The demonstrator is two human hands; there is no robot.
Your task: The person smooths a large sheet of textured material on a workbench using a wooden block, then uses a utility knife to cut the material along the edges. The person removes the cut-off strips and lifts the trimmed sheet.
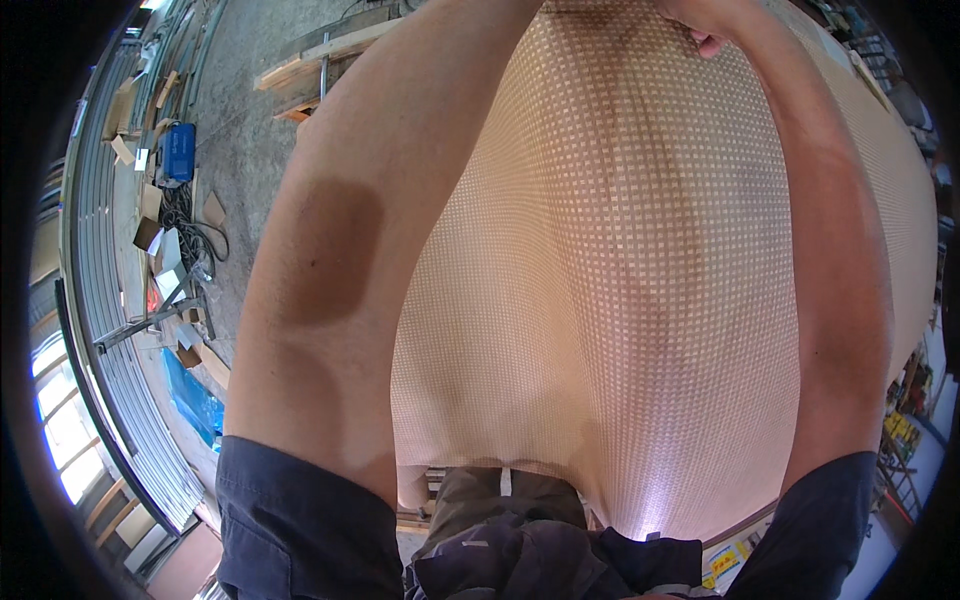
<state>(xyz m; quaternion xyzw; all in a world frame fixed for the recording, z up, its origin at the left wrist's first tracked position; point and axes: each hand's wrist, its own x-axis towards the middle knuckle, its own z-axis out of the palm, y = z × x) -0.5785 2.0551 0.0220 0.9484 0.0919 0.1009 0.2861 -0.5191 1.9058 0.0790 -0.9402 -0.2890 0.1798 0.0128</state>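
We reach both bare arms forward over a wide woven sheet [620,300], a pale tan mesh of small squares that fills the middle of the view and bulges toward us under the fisheye bend. The sheet lies in front of us, its near edge just above our dark trousers [500,500] and its far edge up at the top of the picture.

Our right hand [700,25] rests at the far edge of the sheet; its fingers curl down onto the weave, touching it, but the hand is cut by the top rim, so we cannot tell whether it truly grips the edge or only presses on it. Our left hand is out of view above the frame; only the left forearm [340,250] shows, running along the sheet's left side, so its grip is not to be seen.

Dark sleeves [300,520] cover our upper arms at the bottom corners.

To the left, a concrete floor [240,140] carries a blue box [178,152], a coil of black cable [195,235], cardboard scraps and a blue plastic sheet [195,400]. Wooden planks [320,62] lie near the top left.
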